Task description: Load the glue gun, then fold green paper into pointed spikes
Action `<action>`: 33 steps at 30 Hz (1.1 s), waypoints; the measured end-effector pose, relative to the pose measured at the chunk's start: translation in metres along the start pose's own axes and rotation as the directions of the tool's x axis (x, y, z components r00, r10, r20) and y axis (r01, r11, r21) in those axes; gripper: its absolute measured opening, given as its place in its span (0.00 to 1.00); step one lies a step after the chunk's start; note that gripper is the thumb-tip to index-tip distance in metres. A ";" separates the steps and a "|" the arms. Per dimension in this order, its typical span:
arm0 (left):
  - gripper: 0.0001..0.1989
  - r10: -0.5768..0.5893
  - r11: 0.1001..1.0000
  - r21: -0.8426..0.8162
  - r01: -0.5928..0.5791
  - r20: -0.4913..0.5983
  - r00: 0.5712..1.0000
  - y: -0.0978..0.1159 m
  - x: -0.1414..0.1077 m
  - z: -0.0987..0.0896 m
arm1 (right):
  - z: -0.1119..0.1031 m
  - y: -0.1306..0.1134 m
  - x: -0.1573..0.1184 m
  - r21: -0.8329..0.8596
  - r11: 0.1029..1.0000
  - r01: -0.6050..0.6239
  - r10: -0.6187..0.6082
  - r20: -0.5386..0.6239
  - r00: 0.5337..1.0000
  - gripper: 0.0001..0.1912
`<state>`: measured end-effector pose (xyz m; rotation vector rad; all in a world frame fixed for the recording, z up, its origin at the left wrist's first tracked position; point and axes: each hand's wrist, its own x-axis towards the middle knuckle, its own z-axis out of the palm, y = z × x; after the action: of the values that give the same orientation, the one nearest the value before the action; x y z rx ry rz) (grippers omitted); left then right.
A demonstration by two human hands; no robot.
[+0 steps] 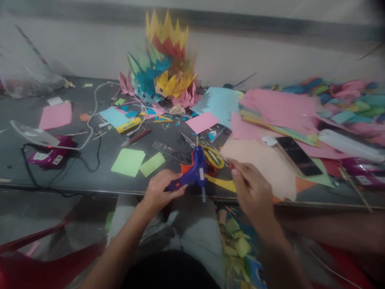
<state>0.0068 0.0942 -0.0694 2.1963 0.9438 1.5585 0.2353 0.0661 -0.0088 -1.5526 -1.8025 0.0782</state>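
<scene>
My left hand (162, 188) is closed around the handle of a blue glue gun (198, 166) with an orange trigger. The gun's nozzle points away from me, and a clear glue stick (203, 195) sticks out of its back end. My right hand (251, 184) is closed in a pinch at the table's front edge. Something small and reddish shows at its fingertips, too blurred to name. Between the hands, partly behind the glue gun, lie scissors with yellow handles (221, 163). A clear ruler (168, 150) is left of the gun's nozzle.
Paper crowns (168, 60) in several colours stand against the wall. Pink sheets (279, 110), a phone (297, 154) and a peach sheet (258, 160) lie to the right. Green paper pieces (128, 162) and a purple device (54, 152) with a cable are on the left.
</scene>
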 end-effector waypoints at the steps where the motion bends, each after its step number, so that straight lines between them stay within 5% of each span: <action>1: 0.11 0.001 1.000 0.000 -0.001 0.001 1.000 0.000 0.000 0.000 | 0.000 0.001 -0.001 -0.003 1.000 0.001 -0.001 0.004 1.000 0.16; 9: 0.10 -0.146 0.983 0.116 0.139 0.057 0.988 0.004 0.003 -0.001 | 0.007 0.022 -0.008 -0.282 0.940 0.192 -0.219 -0.068 0.973 0.17; 13: 0.10 -0.363 0.907 0.256 0.334 0.072 0.929 0.012 0.011 0.006 | 0.009 0.033 -0.011 -0.367 0.902 0.227 -0.280 -0.097 0.955 0.18; 18: 0.12 -0.467 0.854 0.303 0.423 0.085 0.880 0.018 0.025 0.021 | 0.007 0.038 -0.012 -0.357 0.911 0.206 -0.272 -0.147 0.951 0.20; 26: 0.11 -0.462 0.849 0.376 0.373 0.183 0.868 0.023 0.041 0.048 | 0.002 0.040 -0.018 -0.242 0.964 0.107 -0.163 -0.226 0.960 0.20; 33: 0.12 -0.440 0.858 0.383 0.342 0.203 0.875 0.022 0.041 0.051 | 0.004 0.036 -0.022 -0.239 0.955 0.177 -0.224 -0.185 0.957 0.22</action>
<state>0.0693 0.1115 -0.0466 2.1677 1.5375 0.9142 0.2630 0.0582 -0.0398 -1.4528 -1.8348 -0.3833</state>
